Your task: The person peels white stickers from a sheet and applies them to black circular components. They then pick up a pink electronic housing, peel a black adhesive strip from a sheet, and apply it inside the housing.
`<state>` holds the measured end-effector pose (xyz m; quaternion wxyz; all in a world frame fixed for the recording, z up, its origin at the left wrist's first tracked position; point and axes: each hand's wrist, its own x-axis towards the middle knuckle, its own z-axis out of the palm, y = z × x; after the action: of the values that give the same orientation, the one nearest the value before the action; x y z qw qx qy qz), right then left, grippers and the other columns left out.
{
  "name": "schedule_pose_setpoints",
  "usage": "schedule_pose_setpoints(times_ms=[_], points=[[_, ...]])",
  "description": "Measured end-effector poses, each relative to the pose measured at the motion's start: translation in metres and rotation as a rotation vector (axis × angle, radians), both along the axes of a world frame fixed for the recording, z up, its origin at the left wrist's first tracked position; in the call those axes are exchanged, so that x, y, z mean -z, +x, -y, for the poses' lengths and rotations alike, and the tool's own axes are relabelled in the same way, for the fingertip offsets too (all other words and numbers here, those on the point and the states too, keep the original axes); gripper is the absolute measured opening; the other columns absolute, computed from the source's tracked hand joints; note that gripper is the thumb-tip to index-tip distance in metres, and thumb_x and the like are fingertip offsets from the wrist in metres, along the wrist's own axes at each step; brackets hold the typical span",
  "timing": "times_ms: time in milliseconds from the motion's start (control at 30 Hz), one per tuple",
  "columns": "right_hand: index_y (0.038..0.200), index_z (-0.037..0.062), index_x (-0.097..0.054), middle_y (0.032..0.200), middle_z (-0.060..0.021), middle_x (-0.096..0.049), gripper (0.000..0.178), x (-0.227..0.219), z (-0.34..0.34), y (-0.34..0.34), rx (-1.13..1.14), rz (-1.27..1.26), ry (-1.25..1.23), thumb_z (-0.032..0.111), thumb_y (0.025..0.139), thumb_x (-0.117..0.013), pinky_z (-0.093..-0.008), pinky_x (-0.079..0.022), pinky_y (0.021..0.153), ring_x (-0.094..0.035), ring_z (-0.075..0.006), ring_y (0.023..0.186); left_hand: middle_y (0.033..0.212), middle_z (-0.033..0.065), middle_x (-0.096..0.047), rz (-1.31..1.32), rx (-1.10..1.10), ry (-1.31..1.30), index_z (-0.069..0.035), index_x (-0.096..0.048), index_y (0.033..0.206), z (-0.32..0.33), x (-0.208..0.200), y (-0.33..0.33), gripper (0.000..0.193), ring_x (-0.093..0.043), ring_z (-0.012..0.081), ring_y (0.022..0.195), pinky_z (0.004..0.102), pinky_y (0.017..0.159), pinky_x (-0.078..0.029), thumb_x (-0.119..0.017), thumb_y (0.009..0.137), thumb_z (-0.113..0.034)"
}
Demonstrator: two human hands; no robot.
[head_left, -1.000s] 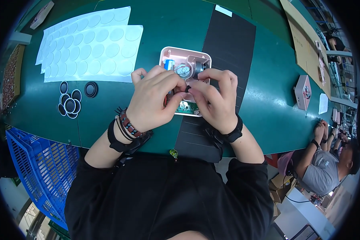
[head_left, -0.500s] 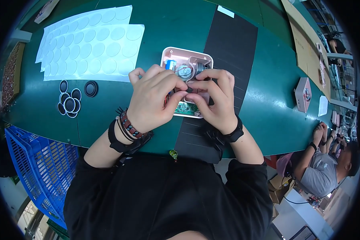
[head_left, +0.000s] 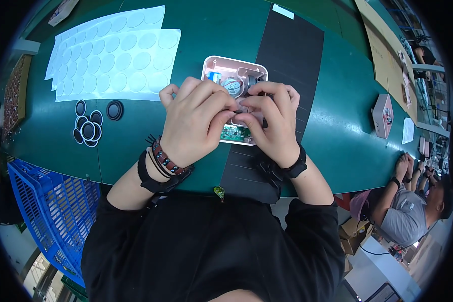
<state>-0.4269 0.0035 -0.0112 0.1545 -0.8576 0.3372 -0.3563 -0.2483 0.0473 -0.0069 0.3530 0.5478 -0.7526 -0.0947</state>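
Observation:
A pale pink plastic housing (head_left: 235,60) lies open on the bench in front of me. Inside it sit a round silver motor (head_left: 231,86), a blue cylindrical part (head_left: 214,77) and a green circuit board (head_left: 234,133). Over the middle of the housing, my left hand (head_left: 196,118) pinches a small dark piece (head_left: 238,111) between thumb and forefinger. From the other side, my right hand (head_left: 274,123) has its thumb and fingertips closed at the same piece. What exactly the piece is stays too small to tell, and my fingers cover part of the interior.
Black rings with white rims (head_left: 88,131) and a dark round part (head_left: 115,110) lie left. Behind them are white sheets of round stickers (head_left: 121,65). A black mat (head_left: 292,55) runs under the housing. Another pink housing (head_left: 382,117) stands right, near a co-worker (head_left: 405,211). A blue crate (head_left: 55,201) is lower left.
The housing appears slightly higher in the picture. My fingers have shifted a little around the small dark piece, which shows more plainly between them now.

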Motion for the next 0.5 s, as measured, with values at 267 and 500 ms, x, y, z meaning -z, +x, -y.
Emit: schedule_pose_setpoints(times_ms=[267, 500], points=[[0.08, 0.0138, -0.063, 0.093, 0.002, -0.06, 0.017, -0.0056, -0.0053, -0.0004, 0.026, -0.128, -0.239, 0.013, 0.068, -0.076, -0.0417, -0.028, 0.095, -0.058, -0.016, 0.091, 0.083, -0.0059, -0.057, -0.073, 0.026, 0.126, -0.015, -0.06, 0.084, -0.0024, -0.0011, 0.0028, 0.01, -0.051, 0.0158, 0.085, 0.0382, 0.078, -0.024, -0.067, 0.078, -0.011], [0.075, 0.0146, -0.063, 0.088, 0.0046, -0.06, 0.014, -0.004, -0.0079, 0.0021, 0.023, -0.208, -0.291, 0.01, 0.066, -0.073, -0.044, -0.026, 0.098, -0.061, -0.0137, 0.092, 0.082, -0.0064, -0.059, -0.027, 0.035, 0.129, -0.015, -0.06, 0.082, -0.0038, -0.0083, 0.0036, 0.009, -0.052, 0.0147, 0.085, 0.0382, 0.078, -0.024, -0.068, 0.078, -0.014]])
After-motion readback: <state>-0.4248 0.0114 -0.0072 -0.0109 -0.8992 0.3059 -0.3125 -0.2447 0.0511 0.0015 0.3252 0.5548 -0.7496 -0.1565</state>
